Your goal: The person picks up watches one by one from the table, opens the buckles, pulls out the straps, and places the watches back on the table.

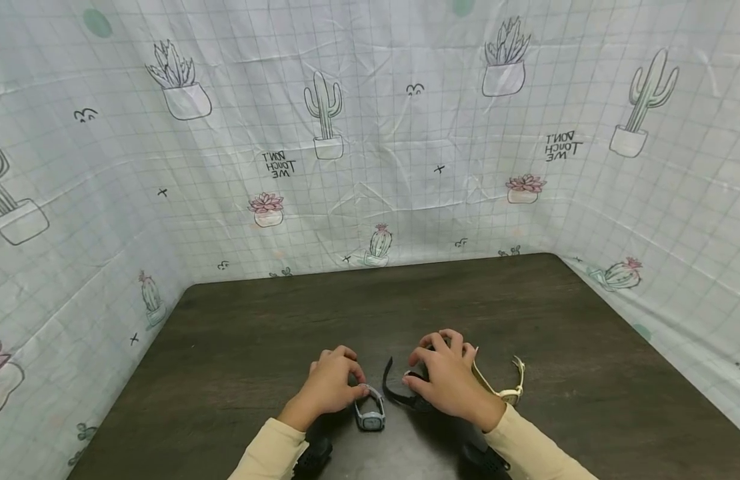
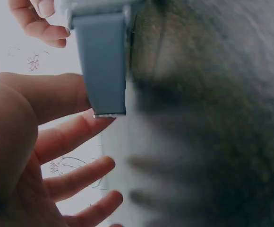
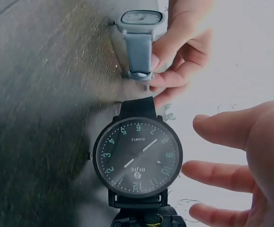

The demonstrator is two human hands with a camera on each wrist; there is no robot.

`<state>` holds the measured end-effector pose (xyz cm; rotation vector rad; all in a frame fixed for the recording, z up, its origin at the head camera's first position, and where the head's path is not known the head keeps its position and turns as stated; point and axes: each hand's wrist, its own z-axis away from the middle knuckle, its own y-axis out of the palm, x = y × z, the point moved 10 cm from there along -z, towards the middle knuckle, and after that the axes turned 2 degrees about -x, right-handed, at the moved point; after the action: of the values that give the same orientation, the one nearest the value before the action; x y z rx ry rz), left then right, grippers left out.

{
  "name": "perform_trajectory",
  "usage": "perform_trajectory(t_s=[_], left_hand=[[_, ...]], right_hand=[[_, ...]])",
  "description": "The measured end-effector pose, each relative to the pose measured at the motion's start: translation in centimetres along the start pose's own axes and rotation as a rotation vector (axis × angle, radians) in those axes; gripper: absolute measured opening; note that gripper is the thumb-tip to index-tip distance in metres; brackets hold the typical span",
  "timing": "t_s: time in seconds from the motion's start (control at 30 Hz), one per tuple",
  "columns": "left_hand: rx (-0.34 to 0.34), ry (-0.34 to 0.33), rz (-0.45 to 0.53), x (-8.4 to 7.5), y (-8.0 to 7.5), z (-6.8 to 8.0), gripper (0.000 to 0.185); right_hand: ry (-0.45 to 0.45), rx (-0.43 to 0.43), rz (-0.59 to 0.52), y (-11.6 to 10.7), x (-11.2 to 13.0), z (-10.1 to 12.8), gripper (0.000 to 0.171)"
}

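fingers of the left hand [image 1: 331, 385] pinch the grey watch [image 1: 370, 408]; right hand [image 1: 448, 380] fingers spread beside the black watch [image 3: 137, 157].

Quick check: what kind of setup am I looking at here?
Probably a makeshift recording booth, not a home or shop: a dark wooden table walled on three sides by a cactus-print cloth, with only watches, like the black watch, laid out.

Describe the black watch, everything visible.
The black watch has a round black case, a dark dial with pale green numerals, slim light hands and small print reading "quartz". Its black strap looks like matte rubber or plastic, unbuckled, one end curling up off the dark table. It lies face up between the hands, right of the grey watch. In the head view the right hand covers its case; whether the fingers grip it cannot be told.
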<state>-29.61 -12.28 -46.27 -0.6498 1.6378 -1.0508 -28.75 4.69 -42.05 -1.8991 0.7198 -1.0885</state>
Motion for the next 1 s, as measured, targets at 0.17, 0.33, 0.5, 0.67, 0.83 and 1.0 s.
perform_trajectory(t_s=[0.17,0.33,0.5,0.67,0.83,1.0], left_hand=[[-0.007,0.071,0.046,-1.0,-0.9,0.2,0.008],[-0.005,0.120,0.059,-2.4,-1.9,0.6,0.008],[-0.011,0.157,0.055,-3.7,-2.6,1.3,0.009],[-0.041,0.191,0.075,-4.8,-3.4,2.0,0.011],[-0.110,0.231,0.109,-6.0,-4.7,2.6,0.012],[-0.160,0.246,0.105,-6.9,-5.8,3.1,0.014]], right_hand=[[-0.015,-0.005,-0.038,-0.1,0.9,0.4,0.012],[-0.057,0.025,-0.138,0.1,2.6,0.8,0.008],[-0.082,0.098,-0.218,1.1,3.6,1.2,0.007],[-0.102,0.123,-0.267,1.7,4.0,1.5,0.008],[-0.139,0.045,-0.311,0.7,4.4,1.8,0.009],[-0.208,-0.088,-0.249,-1.5,5.1,2.0,0.015]])
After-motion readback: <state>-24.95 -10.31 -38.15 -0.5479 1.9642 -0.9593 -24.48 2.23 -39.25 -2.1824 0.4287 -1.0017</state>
